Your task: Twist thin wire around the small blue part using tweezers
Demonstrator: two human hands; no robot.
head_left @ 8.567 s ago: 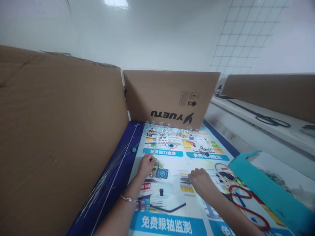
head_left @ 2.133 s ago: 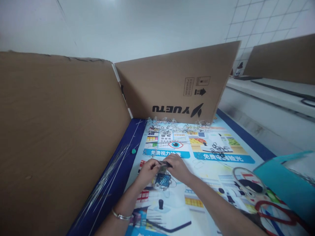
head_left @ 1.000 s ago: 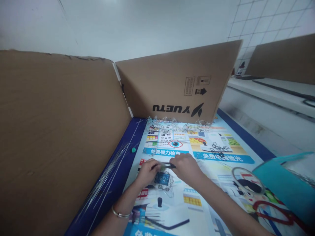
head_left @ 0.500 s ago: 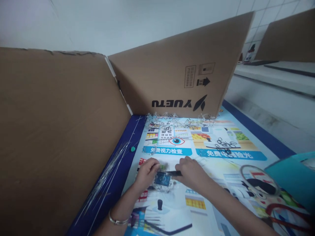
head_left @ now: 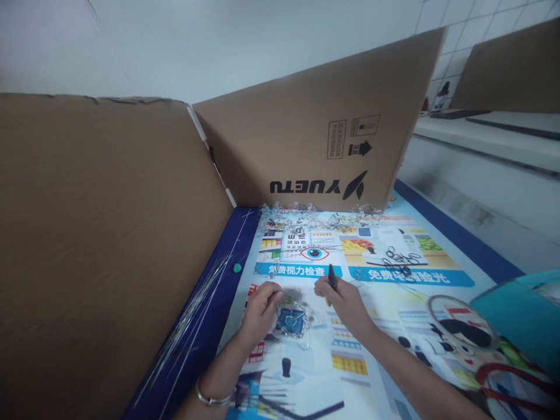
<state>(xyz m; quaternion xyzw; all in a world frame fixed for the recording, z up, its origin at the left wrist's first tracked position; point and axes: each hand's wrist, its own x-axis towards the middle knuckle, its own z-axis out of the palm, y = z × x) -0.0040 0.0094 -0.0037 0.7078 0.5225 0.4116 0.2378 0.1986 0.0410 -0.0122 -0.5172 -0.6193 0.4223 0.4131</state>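
Note:
My left hand (head_left: 263,306) is closed in a pinch at the upper left edge of a beaded wire piece (head_left: 303,332). That piece is a loop of thin silvery wire with clear beads, lying over a blue printed patch of the sheet. To its right, apart from it, my right hand (head_left: 343,300) is wrapped round dark pliers (head_left: 332,276). Their black end points up and away, and a bit of yellow shows below the fist. Fingers cover most of the handles.
Straight wires (head_left: 196,309) lie along the left edge. Beaded wire pieces (head_left: 301,216) line the cardboard panel (head_left: 306,140) at the back. Dark wire loops (head_left: 400,259) lie right of centre. A teal container (head_left: 520,315) and a clear round thing (head_left: 461,321) are at the right.
My right hand has drawn the pliers away from the beaded piece and turned them from pointing left to pointing up. My left hand stays at the piece, which shows more fully.

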